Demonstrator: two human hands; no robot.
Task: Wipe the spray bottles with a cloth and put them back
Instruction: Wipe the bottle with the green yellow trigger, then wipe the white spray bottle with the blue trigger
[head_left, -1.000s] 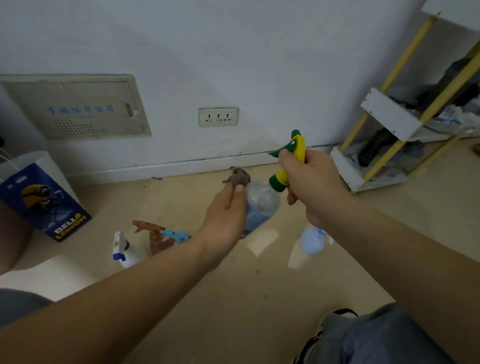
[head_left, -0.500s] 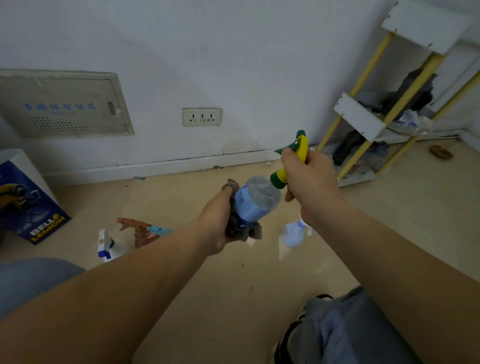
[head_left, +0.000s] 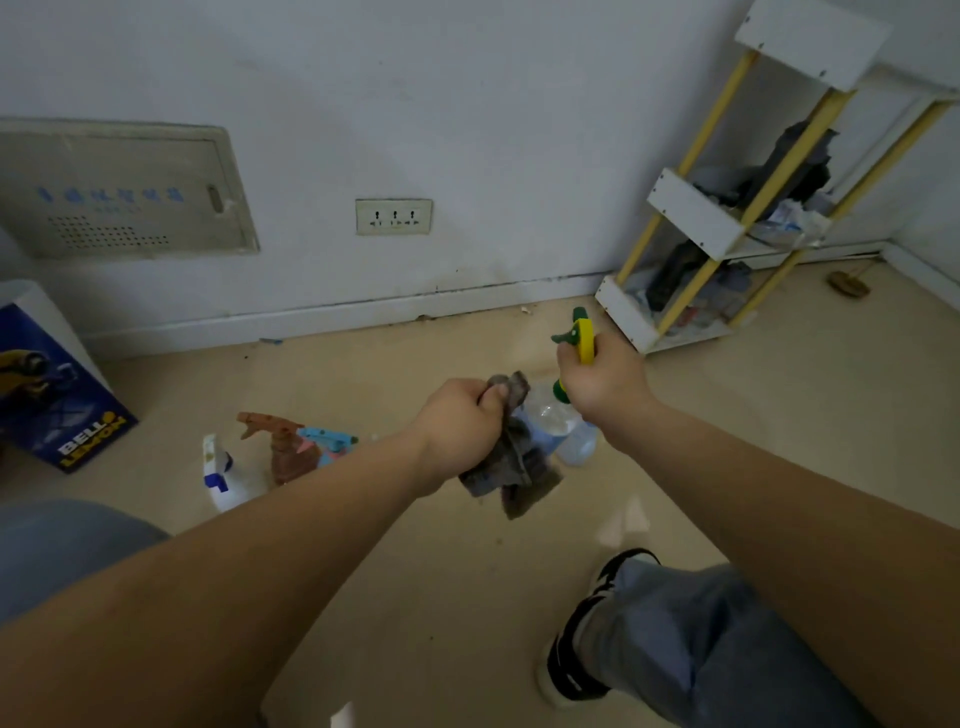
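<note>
Since half a second ago, the bottle (head_left: 563, 423) has swung from a slant toward the left hand to hang nearly upright under the right hand (head_left: 605, 382). The cloth (head_left: 511, 467) has come out from under its base and now drapes down its left side.

The right hand is closed round the green and yellow trigger (head_left: 579, 332), holding the bottle up over the floor (head_left: 467, 597). The left hand (head_left: 462, 421) is fisted on the top of the grey cloth, pressing it against the bottle's shoulder. The task looks to be mid-wipe on this bottle. Putting it back is not yet done.

Three more bottles stand close together on the floor to the left: a white one (head_left: 221, 480) with a blue trigger, a brown one (head_left: 283, 447) and a light blue one (head_left: 327, 441). Whether they have already been wiped cannot be told from here.

As for containers, the shelf rack (head_left: 691, 218) in the corner is the largest. Its white trays on yellow posts hold dark clothing and crumpled bags. The blue paper bag (head_left: 57, 395) stands by the wall at the left, and its inside is out of sight. The held bottle is clear in its upper part, with a blue label lower down, and its fill level cannot be made out. The three floor bottles are too small to judge.
</note>
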